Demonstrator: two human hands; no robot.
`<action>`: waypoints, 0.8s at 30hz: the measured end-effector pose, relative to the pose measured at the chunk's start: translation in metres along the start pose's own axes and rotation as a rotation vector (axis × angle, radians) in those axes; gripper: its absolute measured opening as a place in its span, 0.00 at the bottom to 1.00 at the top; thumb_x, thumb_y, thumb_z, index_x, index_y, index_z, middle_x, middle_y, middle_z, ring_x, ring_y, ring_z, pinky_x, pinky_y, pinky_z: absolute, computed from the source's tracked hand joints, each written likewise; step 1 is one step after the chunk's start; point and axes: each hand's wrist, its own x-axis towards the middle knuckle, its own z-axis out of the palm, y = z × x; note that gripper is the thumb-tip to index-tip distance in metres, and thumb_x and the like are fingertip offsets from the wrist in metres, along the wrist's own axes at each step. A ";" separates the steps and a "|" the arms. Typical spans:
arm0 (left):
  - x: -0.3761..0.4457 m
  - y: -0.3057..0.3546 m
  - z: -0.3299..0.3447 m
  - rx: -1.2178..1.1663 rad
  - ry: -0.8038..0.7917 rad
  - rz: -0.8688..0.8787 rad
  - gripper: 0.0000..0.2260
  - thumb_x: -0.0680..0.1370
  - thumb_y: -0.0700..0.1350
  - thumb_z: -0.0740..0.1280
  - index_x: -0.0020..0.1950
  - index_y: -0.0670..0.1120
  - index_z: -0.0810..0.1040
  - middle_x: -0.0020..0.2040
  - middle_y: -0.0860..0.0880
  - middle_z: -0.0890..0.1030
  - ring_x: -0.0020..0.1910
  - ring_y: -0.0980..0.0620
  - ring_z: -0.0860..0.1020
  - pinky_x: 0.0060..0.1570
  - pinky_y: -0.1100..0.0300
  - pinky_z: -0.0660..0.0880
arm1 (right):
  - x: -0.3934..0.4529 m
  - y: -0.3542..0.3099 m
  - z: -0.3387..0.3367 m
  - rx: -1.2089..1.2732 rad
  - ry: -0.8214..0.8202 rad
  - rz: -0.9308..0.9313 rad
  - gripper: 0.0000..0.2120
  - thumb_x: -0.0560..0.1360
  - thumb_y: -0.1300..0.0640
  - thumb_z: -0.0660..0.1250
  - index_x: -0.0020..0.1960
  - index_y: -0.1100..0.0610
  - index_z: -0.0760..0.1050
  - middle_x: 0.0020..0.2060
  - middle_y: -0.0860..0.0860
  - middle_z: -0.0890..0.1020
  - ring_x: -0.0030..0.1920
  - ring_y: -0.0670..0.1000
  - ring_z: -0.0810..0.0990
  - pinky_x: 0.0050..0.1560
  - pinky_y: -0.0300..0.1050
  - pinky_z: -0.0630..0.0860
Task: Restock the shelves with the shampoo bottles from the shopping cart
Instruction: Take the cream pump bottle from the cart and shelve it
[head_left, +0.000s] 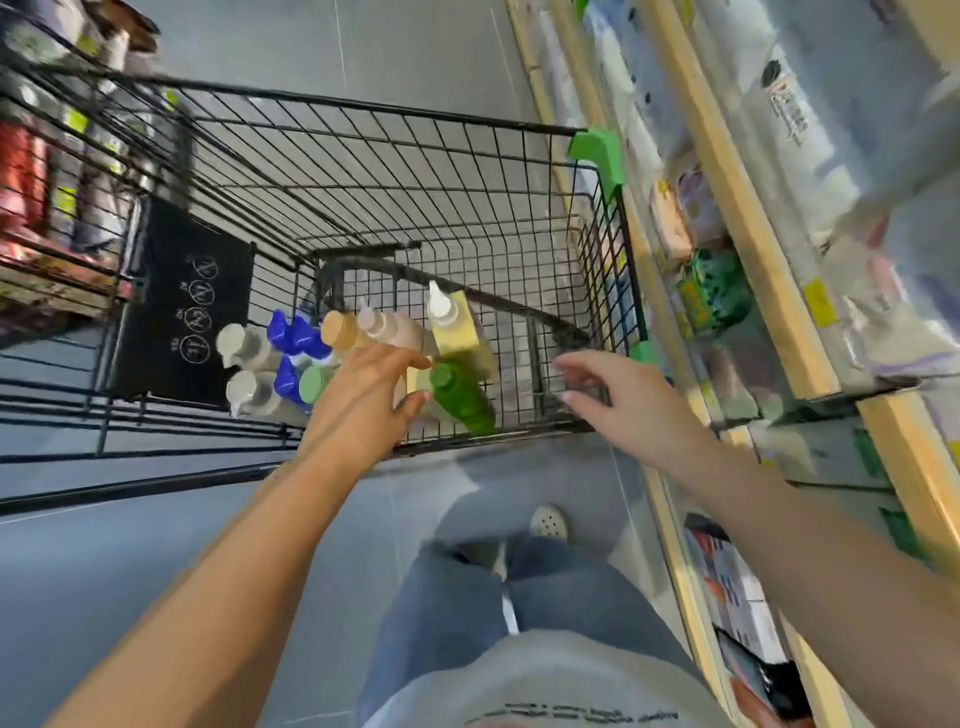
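With bottles (363, 364) clustered upright at cart (363, 111) near-left corner: left hand (363, 395) nearest, spread over green-capped bottle (460, 397), gripping nothing.
Right hand (618, 400) open, empty, hovering beside; shelves (737, 208) rightward.

**Bare arms, blue jeans, pale perforated shoe**

Seen from above, the person wears a light grey top (540, 686) at the bottom centre of the frame, with a line of dark lettering across its lower edge, too blurred to read. Blue denim jeans (457, 597) cover both legs just above it. One pale, clog-like shoe (548, 521) dotted with small round holes shows at centre. Both forearms are bare to the frame's edge, with no sleeves, and nothing worn shows on the left hand (363, 400) or right hand (623, 400).
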 end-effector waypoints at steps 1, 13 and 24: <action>0.009 -0.004 0.002 0.008 -0.029 -0.015 0.13 0.74 0.43 0.66 0.58 0.46 0.75 0.56 0.43 0.76 0.58 0.45 0.70 0.48 0.62 0.60 | 0.008 0.001 0.001 0.005 -0.019 0.008 0.18 0.74 0.59 0.63 0.64 0.53 0.70 0.57 0.52 0.78 0.57 0.50 0.75 0.59 0.43 0.69; 0.125 -0.047 0.022 0.203 -0.258 0.253 0.19 0.71 0.37 0.67 0.61 0.40 0.72 0.66 0.39 0.68 0.67 0.40 0.62 0.63 0.49 0.59 | 0.088 0.005 0.057 -0.003 -0.213 0.202 0.19 0.75 0.55 0.62 0.66 0.52 0.67 0.61 0.52 0.76 0.59 0.52 0.74 0.57 0.45 0.70; 0.193 -0.070 0.060 0.372 -0.544 0.594 0.23 0.73 0.42 0.64 0.68 0.49 0.65 0.67 0.45 0.68 0.67 0.45 0.63 0.64 0.53 0.56 | 0.143 -0.028 0.142 -0.095 -0.387 0.527 0.33 0.72 0.37 0.59 0.65 0.62 0.61 0.60 0.60 0.72 0.59 0.59 0.72 0.51 0.48 0.69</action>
